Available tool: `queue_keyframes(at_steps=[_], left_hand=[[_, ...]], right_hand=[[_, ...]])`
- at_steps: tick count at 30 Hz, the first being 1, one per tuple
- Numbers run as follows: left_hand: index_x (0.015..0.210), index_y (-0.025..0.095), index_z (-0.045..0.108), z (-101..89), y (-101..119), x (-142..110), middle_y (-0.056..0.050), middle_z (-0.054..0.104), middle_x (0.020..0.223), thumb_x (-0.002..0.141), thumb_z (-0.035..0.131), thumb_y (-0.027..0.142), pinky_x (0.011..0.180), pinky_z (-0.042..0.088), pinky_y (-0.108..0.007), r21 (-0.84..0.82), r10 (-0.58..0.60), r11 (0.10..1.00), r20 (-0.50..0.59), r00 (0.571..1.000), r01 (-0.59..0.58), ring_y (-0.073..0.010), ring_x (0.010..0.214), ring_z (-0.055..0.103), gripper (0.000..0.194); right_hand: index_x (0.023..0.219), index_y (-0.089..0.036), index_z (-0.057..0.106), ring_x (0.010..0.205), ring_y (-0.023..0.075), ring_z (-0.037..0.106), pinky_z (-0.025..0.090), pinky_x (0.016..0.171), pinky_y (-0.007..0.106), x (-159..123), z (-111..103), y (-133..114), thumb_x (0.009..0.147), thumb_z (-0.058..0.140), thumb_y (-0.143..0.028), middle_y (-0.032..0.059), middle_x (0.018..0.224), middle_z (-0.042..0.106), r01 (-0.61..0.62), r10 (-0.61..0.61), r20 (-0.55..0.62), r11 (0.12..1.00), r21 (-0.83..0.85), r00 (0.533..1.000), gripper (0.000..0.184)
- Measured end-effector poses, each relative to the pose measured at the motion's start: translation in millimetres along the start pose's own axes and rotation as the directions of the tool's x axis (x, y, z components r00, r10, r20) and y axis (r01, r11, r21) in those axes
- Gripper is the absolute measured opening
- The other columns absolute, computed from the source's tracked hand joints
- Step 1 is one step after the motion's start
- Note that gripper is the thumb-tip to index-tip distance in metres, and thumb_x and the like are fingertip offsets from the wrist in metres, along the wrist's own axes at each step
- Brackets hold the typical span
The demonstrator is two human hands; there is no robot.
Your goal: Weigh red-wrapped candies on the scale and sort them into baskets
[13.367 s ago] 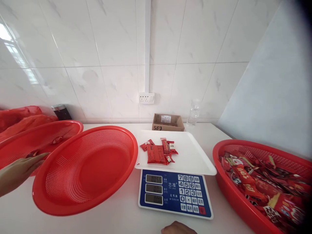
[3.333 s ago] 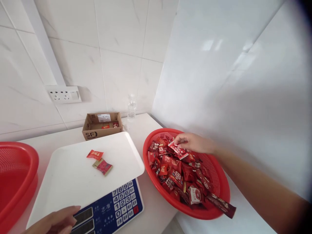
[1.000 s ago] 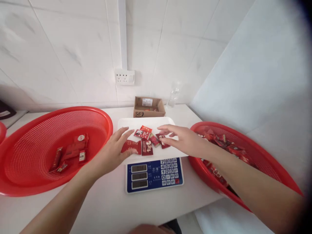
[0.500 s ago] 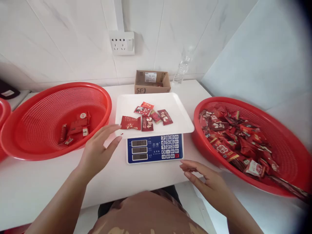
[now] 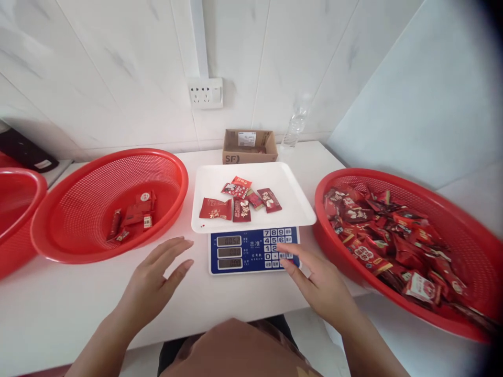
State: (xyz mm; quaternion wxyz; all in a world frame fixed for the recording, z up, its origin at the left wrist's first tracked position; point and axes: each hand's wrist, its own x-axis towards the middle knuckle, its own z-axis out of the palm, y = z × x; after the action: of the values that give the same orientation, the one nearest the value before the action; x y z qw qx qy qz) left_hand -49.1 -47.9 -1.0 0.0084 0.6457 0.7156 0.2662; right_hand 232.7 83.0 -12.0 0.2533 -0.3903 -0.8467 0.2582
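Observation:
Several red snack packets (image 5: 241,209) lie on the white tray (image 5: 291,209) of a digital scale, one overlapping another. Below the tray is the scale's blue keypad panel (image 5: 255,243), with three small displays on its left side. My left hand (image 5: 157,277) hovers left of the panel, thumb and fingers apart, holding nothing. In front of the keys, my right hand (image 5: 314,280) has its thumb and fingers apart and covers part of the keypad from view. It too is without anything in its grasp; whether it touches a key I cannot tell.
A red basket (image 5: 173,209) with a few packets stands at left, another red basket (image 5: 23,225) beyond it. At right a red basket (image 5: 463,230) is heaped with packets. Behind the scale are a cardboard box (image 5: 251,155) and a clear plastic bottle (image 5: 294,123).
My left hand has drawn back from the tray's left corner, toward me. My right hand has moved up and left, over the keypad's lower right. The whole view has shifted slightly.

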Motion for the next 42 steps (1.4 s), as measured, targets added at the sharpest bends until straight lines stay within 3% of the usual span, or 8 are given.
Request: queue_keyframes(at_steps=[2,4,6,12,19,25,31,42], left_hand=[[0.12,0.022,0.056,5.1,-1.6,12.6,-0.01,0.063,0.121,0.09,0.049,0.043,0.072,0.058,-0.029,0.025,0.145,0.989,0.065,0.987,-0.147,-0.0246,0.111,0.059,0.037],[0.124,0.02,0.052,10.7,-1.7,27.3,-0.011,0.062,0.122,0.089,0.049,0.046,0.093,0.05,-0.043,0.067,0.263,0.96,0.095,0.96,-0.27,-0.0272,0.115,0.056,0.043],[0.127,0.019,0.049,16.3,-0.7,41.8,-0.012,0.061,0.123,0.089,0.048,0.049,0.099,0.043,-0.05,0.107,0.305,0.943,0.103,0.947,-0.315,-0.0295,0.117,0.053,0.048],[0.136,0.017,0.042,31.0,-1.7,76.8,-0.014,0.056,0.127,0.092,0.036,0.052,0.096,0.043,-0.053,0.134,0.189,0.966,0.212,0.959,-0.22,-0.0311,0.114,0.051,0.057],[0.138,0.019,0.04,34.5,0.2,108.3,-0.012,0.05,0.134,0.092,0.033,0.053,0.11,0.029,-0.052,0.084,0.203,0.969,0.274,0.94,-0.233,-0.0281,0.124,0.046,0.057],[0.132,0.026,0.044,2.4,-5.0,61.1,-0.007,0.054,0.133,0.095,0.038,0.036,0.1,0.044,-0.037,-0.026,0.162,0.986,-0.058,0.985,-0.164,-0.0217,0.124,0.048,0.039],[0.099,0.028,0.062,-24.4,-9.4,-9.1,0.0,0.068,0.096,0.093,0.042,0.03,0.062,0.048,-0.023,-0.036,-0.159,0.987,-0.249,0.955,0.155,-0.0152,0.088,0.065,0.021],[0.091,0.023,0.062,-9.5,-3.9,-12.2,-0.002,0.067,0.081,0.088,0.051,0.017,0.073,0.051,-0.026,-0.062,0.1,0.991,-0.219,0.971,-0.116,-0.0149,0.078,0.064,0.013]], right_hand=[[0.117,-0.023,0.059,0.115,0.0248,0.058,0.048,0.096,0.046,15.7,1.4,1.1,0.092,0.044,-0.041,0.0097,0.12,0.065,0.041,-0.048,-0.081,0.995,-0.091,0.996,0.034],[0.126,-0.021,0.054,0.128,0.0283,0.046,0.038,0.104,0.053,33.8,3.3,3.8,0.093,0.041,-0.045,0.012,0.132,0.057,0.055,-0.073,-0.094,0.982,-0.179,0.993,0.043],[0.132,-0.018,0.049,0.134,0.0318,0.037,0.031,0.107,0.058,51.6,6.0,7.3,0.093,0.037,-0.048,0.0148,0.139,0.05,0.042,-0.056,-0.047,0.965,-0.259,0.997,0.051],[0.134,-0.011,0.047,0.131,0.0362,0.039,0.024,0.107,0.063,90.7,15.5,10.5,0.094,0.033,-0.048,0.0212,0.137,0.049,0.007,0.032,0.083,0.903,-0.43,0.996,0.056],[0.134,-0.016,0.048,0.134,0.0336,0.035,0.023,0.109,0.061,108.4,16.0,2.3,0.093,0.039,-0.044,0.0182,0.142,0.044,0.03,0.005,0.103,0.943,-0.33,0.995,0.051],[0.126,-0.027,0.053,0.125,0.0241,0.05,0.045,0.101,0.045,62.5,-5.2,10.5,0.091,0.047,-0.037,0.0081,0.135,0.054,0.101,-0.119,-0.161,0.988,-0.119,0.98,0.037],[0.109,-0.024,0.062,0.103,0.0222,0.064,0.055,0.086,0.037,10.6,-8.4,24.5,0.088,0.053,-0.025,0.0089,0.11,0.068,0.094,-0.138,-0.347,0.986,-0.139,0.928,0.023],[0.107,-0.024,0.064,0.095,0.0218,0.068,0.057,0.083,0.036,12.1,-3.3,9.0,0.087,0.054,-0.02,0.0064,0.101,0.072,0.139,-0.162,-0.336,0.986,-0.092,0.928,0.023]])
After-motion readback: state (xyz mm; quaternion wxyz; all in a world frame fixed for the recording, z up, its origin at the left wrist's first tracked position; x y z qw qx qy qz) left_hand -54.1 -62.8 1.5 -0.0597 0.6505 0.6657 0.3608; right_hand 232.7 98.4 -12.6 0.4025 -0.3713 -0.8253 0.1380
